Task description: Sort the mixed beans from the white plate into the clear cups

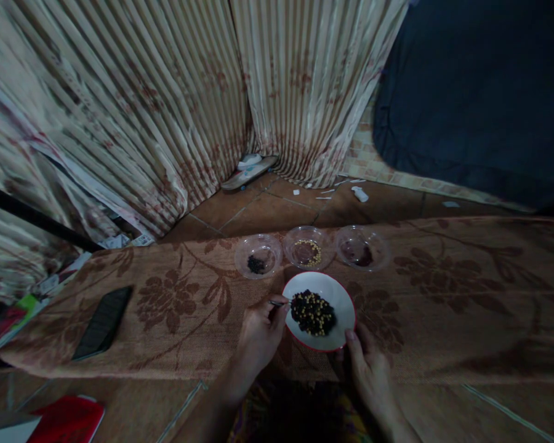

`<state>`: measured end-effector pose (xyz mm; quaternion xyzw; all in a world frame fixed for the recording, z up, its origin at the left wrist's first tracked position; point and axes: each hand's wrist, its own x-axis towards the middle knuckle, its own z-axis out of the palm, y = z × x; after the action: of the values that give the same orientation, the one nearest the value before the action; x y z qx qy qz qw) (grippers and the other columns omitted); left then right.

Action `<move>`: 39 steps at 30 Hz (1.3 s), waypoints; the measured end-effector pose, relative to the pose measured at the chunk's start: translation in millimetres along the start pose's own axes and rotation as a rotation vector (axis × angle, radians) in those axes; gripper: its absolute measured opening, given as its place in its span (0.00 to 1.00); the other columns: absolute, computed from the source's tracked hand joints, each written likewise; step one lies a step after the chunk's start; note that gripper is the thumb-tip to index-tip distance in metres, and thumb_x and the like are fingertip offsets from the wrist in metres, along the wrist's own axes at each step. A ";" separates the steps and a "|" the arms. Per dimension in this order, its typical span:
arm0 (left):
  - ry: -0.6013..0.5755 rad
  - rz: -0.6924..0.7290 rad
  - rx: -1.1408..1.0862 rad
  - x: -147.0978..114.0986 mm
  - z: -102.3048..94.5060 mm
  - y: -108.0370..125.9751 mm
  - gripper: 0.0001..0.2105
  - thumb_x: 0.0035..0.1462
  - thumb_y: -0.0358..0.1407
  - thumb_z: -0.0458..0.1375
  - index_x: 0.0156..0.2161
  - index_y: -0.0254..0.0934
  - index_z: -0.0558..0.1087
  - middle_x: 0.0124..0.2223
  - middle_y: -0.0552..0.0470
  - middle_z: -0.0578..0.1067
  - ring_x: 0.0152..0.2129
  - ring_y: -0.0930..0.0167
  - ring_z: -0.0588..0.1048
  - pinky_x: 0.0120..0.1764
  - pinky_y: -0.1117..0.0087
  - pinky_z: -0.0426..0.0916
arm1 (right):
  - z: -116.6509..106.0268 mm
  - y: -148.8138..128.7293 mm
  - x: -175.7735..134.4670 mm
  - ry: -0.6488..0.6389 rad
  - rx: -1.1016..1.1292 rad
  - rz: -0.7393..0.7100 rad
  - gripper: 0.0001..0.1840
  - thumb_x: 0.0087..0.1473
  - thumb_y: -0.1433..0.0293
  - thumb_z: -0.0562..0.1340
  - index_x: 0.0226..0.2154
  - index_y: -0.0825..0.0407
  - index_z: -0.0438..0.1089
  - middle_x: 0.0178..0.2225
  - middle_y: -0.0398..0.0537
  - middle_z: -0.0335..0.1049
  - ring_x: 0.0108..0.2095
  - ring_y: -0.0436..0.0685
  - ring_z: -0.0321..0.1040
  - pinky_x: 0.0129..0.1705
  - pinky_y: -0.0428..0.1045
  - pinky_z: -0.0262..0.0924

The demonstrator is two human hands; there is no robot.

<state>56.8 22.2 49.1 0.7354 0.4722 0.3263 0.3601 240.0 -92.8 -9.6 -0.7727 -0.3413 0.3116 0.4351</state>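
1. The white bowl (321,283), red-rimmed, is in front of me near the cloth's close edge; whether it rests there or hangs slightly above, I can't tell. It is round, so no long axis stands out; its mouth faces up.
2. Inside lies a heap of dark and yellow grains (311,312). If I tip the bowl, I judge they could slide over the rim.
3. My left hand (261,332) pinches a thin metal utensil (279,302) between thumb and fingers. Its long axis runs roughly left to right, the far end pointing into the heap. A sharp flick there could scatter grains.
4. My right hand (369,366) pinches the lower right rim, thumb on top, fingers mostly hidden below. A loose hold could let the bowl swing under a push from the left.
5. Just beyond stand three clear dishes: left (244,249), middle (290,246), right (378,249). Pushing the bowl forward could knock them.
6. A dark phone (102,323) lies well apart, leftward on the patterned cloth (443,320).
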 end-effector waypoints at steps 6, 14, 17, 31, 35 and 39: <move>-0.001 -0.016 -0.013 0.1 1.0 -2.6 0.07 0.60 0.35 0.56 0.38 0.39 0.77 0.33 0.53 0.80 0.27 0.72 0.78 0.32 0.76 0.70 | 0.7 -1.8 -0.5 0.034 -0.037 -0.042 0.35 0.56 0.46 0.50 0.49 0.57 0.69 0.27 0.51 0.77 0.25 0.58 0.72 0.30 0.48 0.65; -0.006 -0.063 -0.022 0.7 1.0 -2.4 0.09 0.60 0.37 0.55 0.38 0.38 0.77 0.30 0.52 0.80 0.26 0.71 0.77 0.29 0.76 0.70 | 1.5 -9.6 -4.6 0.030 -0.004 -0.027 0.35 0.57 0.45 0.50 0.48 0.57 0.69 0.22 0.48 0.74 0.23 0.58 0.71 0.25 0.47 0.62; 0.007 -0.070 -0.030 0.2 1.9 -3.0 0.09 0.59 0.37 0.56 0.37 0.38 0.77 0.29 0.53 0.79 0.25 0.72 0.76 0.28 0.76 0.69 | 1.9 -8.8 -4.2 0.040 0.004 -0.009 0.35 0.56 0.45 0.50 0.48 0.57 0.69 0.22 0.48 0.74 0.23 0.58 0.71 0.25 0.47 0.63; 0.088 -0.114 -0.185 1.8 -5.0 -0.9 0.09 0.59 0.39 0.57 0.35 0.36 0.77 0.31 0.52 0.79 0.26 0.72 0.76 0.30 0.76 0.71 | 3.1 -7.9 -5.0 0.043 0.011 -0.001 0.33 0.57 0.47 0.51 0.47 0.56 0.70 0.22 0.48 0.74 0.23 0.58 0.71 0.27 0.47 0.63; 0.185 -0.122 -0.251 8.2 -16.9 3.4 0.09 0.57 0.39 0.59 0.37 0.34 0.76 0.28 0.52 0.78 0.22 0.73 0.75 0.27 0.76 0.70 | 1.6 2.1 -0.7 0.019 0.001 -0.015 0.31 0.57 0.48 0.52 0.47 0.55 0.70 0.27 0.51 0.77 0.29 0.60 0.74 0.26 0.46 0.64; 0.311 -0.123 -0.232 30.9 -39.2 0.2 0.11 0.56 0.40 0.60 0.37 0.33 0.77 0.31 0.49 0.80 0.24 0.71 0.77 0.28 0.75 0.70 | 2.5 13.8 4.2 0.034 -0.015 -0.068 0.30 0.56 0.48 0.53 0.45 0.54 0.71 0.32 0.53 0.79 0.28 0.59 0.75 0.27 0.46 0.66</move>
<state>35.2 59.5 74.3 0.5993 0.5256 0.4657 0.3843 244.0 -93.7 -23.7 -0.7690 -0.3626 0.2808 0.4453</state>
